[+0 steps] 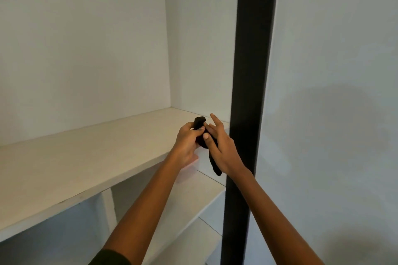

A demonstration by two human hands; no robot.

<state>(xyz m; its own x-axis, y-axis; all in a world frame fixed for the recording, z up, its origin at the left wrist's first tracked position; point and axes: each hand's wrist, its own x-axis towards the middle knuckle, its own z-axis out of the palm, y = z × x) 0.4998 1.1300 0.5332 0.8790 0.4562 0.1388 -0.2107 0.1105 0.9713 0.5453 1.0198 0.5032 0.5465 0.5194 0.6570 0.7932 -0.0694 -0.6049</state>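
Your left hand [187,142] has its fingers curled round the bunched upper part of a dark cloth piece [199,122], clamping it firmly. Your right hand [222,149] is not closed on it: the thumb lies pressed against the cloth, while the other fingers stretch out straight with the forefinger lifted clear. The cloth sits between your two hands, held above the right front part of the white shelf [86,157], just beside the dark upright post [247,92]. Whether it touches the board I cannot tell. One narrow end hangs loose below your right palm, over the lower shelf [189,202]. The work looks about midway: the top seems gathered into a wad, but the trailing end is not yet tucked in. The bundle also remains to be set down on the shelf.
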